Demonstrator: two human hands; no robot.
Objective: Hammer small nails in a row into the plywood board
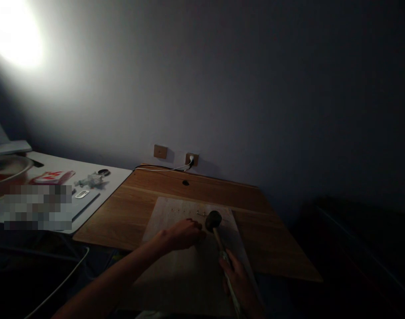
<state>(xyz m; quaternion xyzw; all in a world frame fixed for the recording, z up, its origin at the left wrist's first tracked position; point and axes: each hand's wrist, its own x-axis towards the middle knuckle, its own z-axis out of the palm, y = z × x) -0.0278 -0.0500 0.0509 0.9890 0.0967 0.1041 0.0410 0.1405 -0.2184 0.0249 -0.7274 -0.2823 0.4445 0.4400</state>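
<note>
A pale wooden board [175, 212] lies on a brown wooden desk [132, 208]. My right hand [238, 279] grips the handle of a hammer [214, 220], whose dark head hovers over the board's far part. My left hand [184, 234] rests on the board just left of the hammer head, fingers pinched together as if on a small nail that I cannot make out. A few small nails [200, 213] lie on the board near the hammer head. The room is dim.
A white table [112, 177] adjoins the desk on the left, with a red packet [51, 177], a laptop-like slab [86, 199] and small items. Wall sockets [191, 158] with a white cable sit behind the desk. A bright lamp glare [13, 31] fills the upper left.
</note>
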